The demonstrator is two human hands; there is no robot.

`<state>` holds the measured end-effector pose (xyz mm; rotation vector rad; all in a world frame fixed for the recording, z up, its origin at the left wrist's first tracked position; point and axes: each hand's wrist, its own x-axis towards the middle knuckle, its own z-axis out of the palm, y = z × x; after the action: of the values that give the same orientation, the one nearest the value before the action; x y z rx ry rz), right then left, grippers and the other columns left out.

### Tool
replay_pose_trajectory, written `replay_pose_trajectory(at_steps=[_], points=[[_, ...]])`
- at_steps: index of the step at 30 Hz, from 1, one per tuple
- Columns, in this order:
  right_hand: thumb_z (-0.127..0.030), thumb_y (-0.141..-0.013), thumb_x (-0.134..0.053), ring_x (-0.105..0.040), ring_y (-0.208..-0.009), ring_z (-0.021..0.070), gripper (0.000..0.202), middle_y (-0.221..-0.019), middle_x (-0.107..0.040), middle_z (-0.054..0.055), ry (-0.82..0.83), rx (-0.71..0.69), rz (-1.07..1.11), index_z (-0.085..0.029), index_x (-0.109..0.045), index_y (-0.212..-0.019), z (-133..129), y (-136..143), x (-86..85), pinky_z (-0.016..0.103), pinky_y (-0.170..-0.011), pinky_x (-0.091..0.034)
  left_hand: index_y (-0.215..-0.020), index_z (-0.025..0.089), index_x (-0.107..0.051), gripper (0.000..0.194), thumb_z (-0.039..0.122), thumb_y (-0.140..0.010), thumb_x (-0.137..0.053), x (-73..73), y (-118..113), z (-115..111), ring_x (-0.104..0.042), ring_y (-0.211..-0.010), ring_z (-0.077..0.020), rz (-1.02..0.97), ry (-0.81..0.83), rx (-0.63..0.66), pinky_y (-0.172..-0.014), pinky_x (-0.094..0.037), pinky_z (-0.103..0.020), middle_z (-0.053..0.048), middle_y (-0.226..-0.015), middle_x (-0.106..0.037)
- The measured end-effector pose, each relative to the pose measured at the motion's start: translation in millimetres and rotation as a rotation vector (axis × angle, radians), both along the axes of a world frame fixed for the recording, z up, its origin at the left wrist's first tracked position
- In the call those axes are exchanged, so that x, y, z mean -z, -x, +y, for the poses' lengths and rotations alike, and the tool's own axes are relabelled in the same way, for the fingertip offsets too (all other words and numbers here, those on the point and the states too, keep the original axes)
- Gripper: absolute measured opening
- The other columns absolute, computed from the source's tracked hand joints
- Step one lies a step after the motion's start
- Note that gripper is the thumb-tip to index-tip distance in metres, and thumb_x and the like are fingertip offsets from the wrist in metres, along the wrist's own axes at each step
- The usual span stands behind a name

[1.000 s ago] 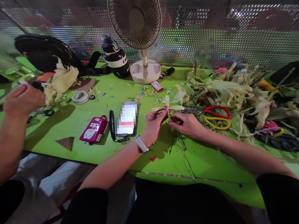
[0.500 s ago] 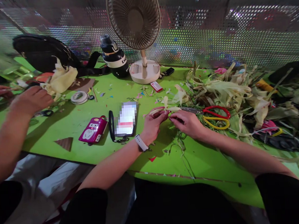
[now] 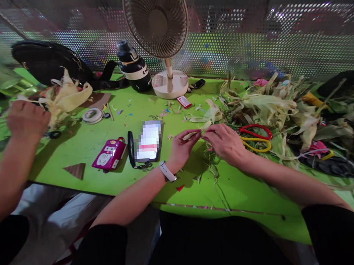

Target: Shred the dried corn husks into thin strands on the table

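Between my two hands, a pale strip of corn husk (image 3: 205, 126) is pinched over the green table (image 3: 168, 185). My left hand (image 3: 182, 147), with a white watch band on its wrist, grips the strip's left end between thumb and fingers. Close against it, my right hand (image 3: 225, 143) pinches the same strip from the right. Thin green shreds (image 3: 212, 168) lie below my hands. Just right of my right hand rest scissors with one red and one yellow handle (image 3: 257, 139); their blades are hidden behind the hand.
A heap of corn husks (image 3: 265, 107) covers the right side. To the left lie a phone (image 3: 149, 140) and a purple device (image 3: 109, 154). A fan (image 3: 169, 85) and a black bottle (image 3: 134, 69) stand behind. At far left, a co-worker's hand (image 3: 28, 121) is by more husks.
My right hand has turned and its fingers have closed over the husk strip, whose right end no longer sticks out. The co-worker's hand has moved left. The view has shifted slightly.
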<state>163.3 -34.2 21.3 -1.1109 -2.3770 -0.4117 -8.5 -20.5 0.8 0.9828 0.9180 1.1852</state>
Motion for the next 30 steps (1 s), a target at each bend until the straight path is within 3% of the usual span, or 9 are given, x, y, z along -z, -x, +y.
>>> replay_pose_trajectory(at_steps=[5,11,22,30], points=[[-0.022,-0.097,-0.044,-0.061,-0.082,0.0205,0.022,-0.093,-0.069,0.01,0.212,-0.011,0.143,-0.017,-0.066,-0.096,7.4,-1.2,1.3,0.033,-0.074,-0.047,-0.08,0.018,-0.075,0.019,0.03,-0.066,-0.081,-0.2,-1.3,-1.0,-0.067,-0.081,-0.0142,-0.005,-0.01,-0.027,-0.087,-0.053,-0.033,-0.004,-0.086,-0.075],[-0.03,-0.098,-0.045,-0.065,-0.081,0.0192,0.02,-0.091,-0.07,0.008,0.398,-0.006,0.366,-0.02,-0.062,-0.1,5.8,1.9,1.8,0.03,-0.072,-0.049,-0.085,0.02,-0.075,0.024,0.03,-0.065,-0.083,0.4,0.2,-1.6,-0.066,-0.081,-0.0134,-0.123,0.042,0.063,-0.082,-0.054,-0.03,-0.003,-0.087,-0.073],[-0.027,-0.092,-0.05,-0.067,-0.071,0.0176,0.013,-0.087,-0.071,0.007,0.497,0.038,0.52,-0.02,-0.056,-0.101,7.4,2.1,1.0,0.028,-0.063,-0.05,-0.086,0.02,-0.076,0.029,0.028,-0.06,-0.086,2.2,0.4,-1.0,-0.065,-0.077,-0.0102,-0.201,0.144,0.091,-0.072,-0.052,-0.023,-0.002,-0.088,-0.074],[-0.029,-0.091,-0.052,-0.067,-0.072,0.0179,0.015,-0.083,-0.07,0.006,0.591,0.024,0.63,-0.02,-0.056,-0.101,7.1,1.9,0.9,0.029,-0.063,-0.053,-0.086,0.021,-0.076,0.027,0.027,-0.061,-0.085,4.8,0.8,2.0,-0.065,-0.077,-0.0102,-0.233,0.157,0.092,-0.073,-0.052,-0.023,-0.002,-0.087,-0.074]])
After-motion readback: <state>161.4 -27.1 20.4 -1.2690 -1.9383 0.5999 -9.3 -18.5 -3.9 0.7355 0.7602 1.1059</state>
